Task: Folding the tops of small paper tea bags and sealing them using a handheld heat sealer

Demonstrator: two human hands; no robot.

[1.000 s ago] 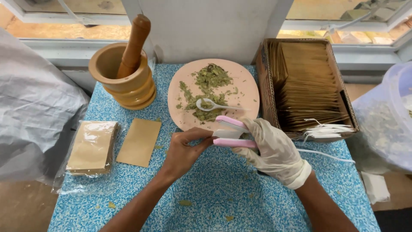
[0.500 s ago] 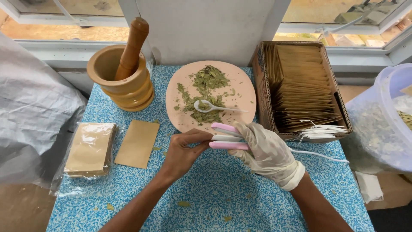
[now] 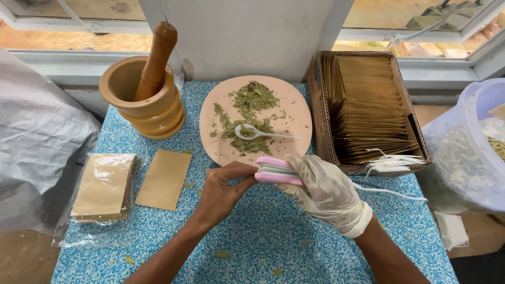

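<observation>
Left of the pink plate, a flat brown packet lies on the blue speckled surface; further left is a clear bag of brown packets. Right of the plate, a cardboard box holds upright brown packets. Behind-left stands a wooden mortar with a pestle. The plate carries crushed green leaves and a white spoon. Just in front of the plate, the gloved right hand grips a pink-and-white handheld sealer; the bare left hand pinches narrowly at its end.
</observation>
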